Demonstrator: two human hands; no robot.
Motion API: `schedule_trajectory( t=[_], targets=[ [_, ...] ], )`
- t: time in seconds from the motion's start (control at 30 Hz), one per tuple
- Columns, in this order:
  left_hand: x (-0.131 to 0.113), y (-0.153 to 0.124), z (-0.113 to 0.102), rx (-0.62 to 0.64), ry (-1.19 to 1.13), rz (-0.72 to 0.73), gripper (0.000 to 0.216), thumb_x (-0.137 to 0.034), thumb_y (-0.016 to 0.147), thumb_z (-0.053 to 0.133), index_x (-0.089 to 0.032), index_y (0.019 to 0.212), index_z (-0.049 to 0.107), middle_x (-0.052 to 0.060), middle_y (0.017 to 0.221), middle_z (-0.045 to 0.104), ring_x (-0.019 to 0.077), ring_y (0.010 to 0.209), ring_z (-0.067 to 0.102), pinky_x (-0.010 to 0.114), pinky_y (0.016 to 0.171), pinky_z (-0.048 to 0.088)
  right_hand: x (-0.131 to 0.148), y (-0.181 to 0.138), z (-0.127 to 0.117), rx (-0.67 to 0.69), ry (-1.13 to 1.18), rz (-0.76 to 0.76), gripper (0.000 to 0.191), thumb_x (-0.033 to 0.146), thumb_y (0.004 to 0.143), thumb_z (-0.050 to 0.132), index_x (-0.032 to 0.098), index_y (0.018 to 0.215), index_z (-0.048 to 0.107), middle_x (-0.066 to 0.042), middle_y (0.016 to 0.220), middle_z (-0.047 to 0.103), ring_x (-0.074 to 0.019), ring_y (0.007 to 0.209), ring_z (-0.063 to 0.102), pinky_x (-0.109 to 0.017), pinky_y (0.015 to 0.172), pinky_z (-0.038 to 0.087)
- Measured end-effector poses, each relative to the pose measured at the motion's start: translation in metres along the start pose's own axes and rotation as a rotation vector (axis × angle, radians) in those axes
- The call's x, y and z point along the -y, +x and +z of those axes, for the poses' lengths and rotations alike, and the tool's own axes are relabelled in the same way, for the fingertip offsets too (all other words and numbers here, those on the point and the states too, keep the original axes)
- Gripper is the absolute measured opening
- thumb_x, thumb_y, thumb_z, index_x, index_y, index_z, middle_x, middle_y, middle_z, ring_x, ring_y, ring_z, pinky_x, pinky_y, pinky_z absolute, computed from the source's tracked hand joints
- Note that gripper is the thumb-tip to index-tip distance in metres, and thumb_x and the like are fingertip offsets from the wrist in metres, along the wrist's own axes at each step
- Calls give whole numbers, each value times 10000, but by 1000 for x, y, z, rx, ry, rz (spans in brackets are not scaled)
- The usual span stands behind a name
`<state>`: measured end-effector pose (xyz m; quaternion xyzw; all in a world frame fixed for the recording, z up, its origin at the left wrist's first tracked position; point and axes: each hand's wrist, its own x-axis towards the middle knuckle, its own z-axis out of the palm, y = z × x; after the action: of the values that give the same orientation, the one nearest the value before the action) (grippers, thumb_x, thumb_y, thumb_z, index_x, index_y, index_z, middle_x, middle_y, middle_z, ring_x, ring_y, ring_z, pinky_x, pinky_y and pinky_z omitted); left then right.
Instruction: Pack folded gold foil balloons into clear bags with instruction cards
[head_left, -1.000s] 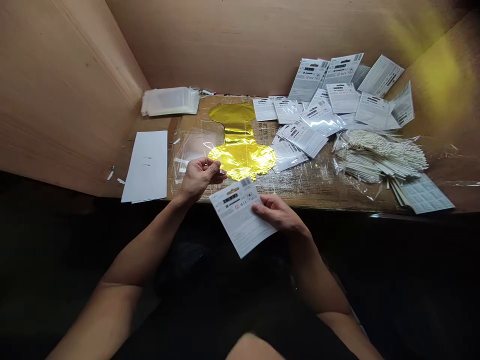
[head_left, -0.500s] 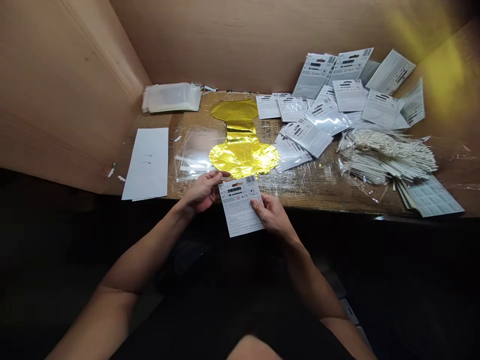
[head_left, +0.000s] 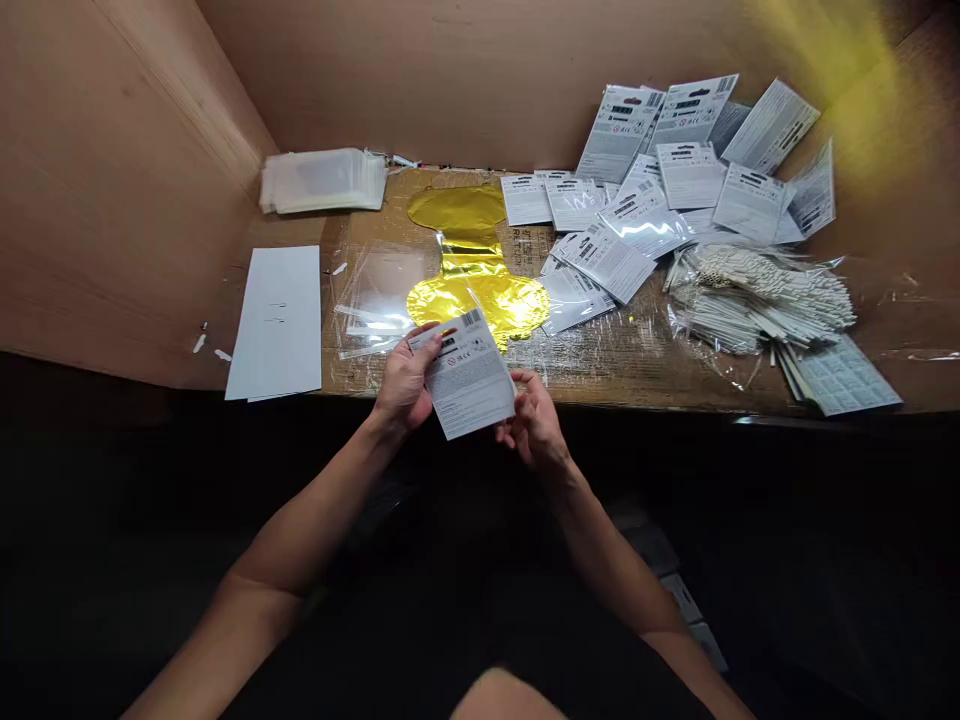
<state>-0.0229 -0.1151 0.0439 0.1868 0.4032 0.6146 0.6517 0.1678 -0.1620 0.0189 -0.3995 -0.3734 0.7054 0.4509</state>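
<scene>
A white printed card [head_left: 469, 377] with a barcode is held over the table's front edge. My left hand [head_left: 403, 382] grips its left side, thumb on top. My right hand [head_left: 531, 418] pinches its lower right corner. Just beyond the card lies a flattened gold foil balloon [head_left: 477, 272] on the taped table. A clear plastic sleeve [head_left: 379, 297] lies flat to the left of the balloon.
A heap of white printed cards [head_left: 660, 180] covers the back right. A bundle of white sticks [head_left: 757, 295] in clear wrap lies right. A stack of clear bags [head_left: 322, 182] sits back left, a white sheet [head_left: 276, 322] at left. Wooden walls [head_left: 112, 180] enclose the table.
The card has moved left and up from my right hand alone into both hands. My left hand left the balloon's edge and took hold of the card.
</scene>
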Motion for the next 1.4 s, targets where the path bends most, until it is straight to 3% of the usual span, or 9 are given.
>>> schedule_trajectory(
  t=[0.2, 0.4, 0.6, 0.67, 0.77, 0.97, 1.13, 1.3, 1.4],
  targets=[
    [31, -22, 11, 14, 61, 162, 528, -404, 834, 948, -208, 1190, 611, 85, 1178, 796, 261, 1092, 778, 427, 1001, 633, -26, -16, 5, -138, 149, 37, 629, 591, 808, 920, 259, 1097, 471, 81, 623, 714, -146, 429, 678, -188, 390, 531],
    [33, -17, 9, 67, 88, 128, 568, -373, 792, 969, -217, 1190, 595, 86, 1192, 792, 263, 1096, 778, 433, 1027, 624, -29, -25, 1, -157, 158, 51, 550, 615, 842, 879, 212, 1055, 571, 44, 634, 711, -152, 436, 685, -200, 377, 537],
    [27, -7, 7, 27, 95, 189, 588, -332, 768, 978, -235, 1171, 561, 49, 1155, 788, 244, 1077, 781, 424, 1028, 625, -27, -28, 2, -383, -72, -211, 455, 552, 917, 822, 235, 1178, 626, 37, 823, 743, -135, 557, 740, -219, 461, 605],
    [25, -9, 8, 4, 83, 181, 638, -321, 743, 991, -244, 1196, 549, 37, 1108, 796, 246, 1055, 788, 433, 1028, 625, -28, -29, 3, -410, -151, -271, 367, 528, 948, 794, 223, 1107, 667, 14, 870, 753, -137, 594, 751, -248, 518, 644],
    [19, -14, 7, 15, 68, 108, 671, -319, 726, 993, -243, 1223, 549, 45, 1069, 807, 268, 1065, 793, 455, 1031, 620, -32, -29, 2, -407, -132, -268, 359, 536, 939, 804, 213, 985, 656, 12, 843, 743, -138, 564, 734, -254, 485, 631],
    [12, -20, 2, 37, 62, -79, 712, -243, 652, 1013, -210, 1258, 643, 55, 1094, 813, 240, 977, 781, 435, 962, 632, -32, -29, -6, -344, -7, -192, 406, 533, 905, 854, 205, 994, 631, 33, 787, 732, -132, 508, 725, -233, 456, 616],
    [15, -20, 7, 87, 71, -116, 547, -252, 670, 985, -159, 1146, 732, 100, 1093, 823, 283, 1006, 783, 481, 1007, 625, -22, -26, -6, -365, 36, -192, 426, 536, 864, 895, 210, 951, 635, 42, 771, 716, -128, 507, 720, -246, 485, 645],
    [6, -15, 7, 157, 93, -126, 545, -236, 670, 963, -154, 1165, 751, 117, 1114, 831, 319, 1045, 796, 494, 1011, 634, -5, -21, -12, -239, 248, 45, 517, 494, 686, 1024, 209, 905, 653, 61, 722, 701, -101, 520, 700, -188, 472, 615],
    [4, -13, 2, 180, 135, -155, 530, -298, 682, 982, -143, 1135, 754, 137, 1098, 832, 347, 1044, 799, 509, 995, 646, 2, -19, -19, -193, 248, 139, 524, 453, 624, 1056, 187, 901, 699, 44, 695, 722, -84, 490, 662, -173, 459, 593]
  ],
)
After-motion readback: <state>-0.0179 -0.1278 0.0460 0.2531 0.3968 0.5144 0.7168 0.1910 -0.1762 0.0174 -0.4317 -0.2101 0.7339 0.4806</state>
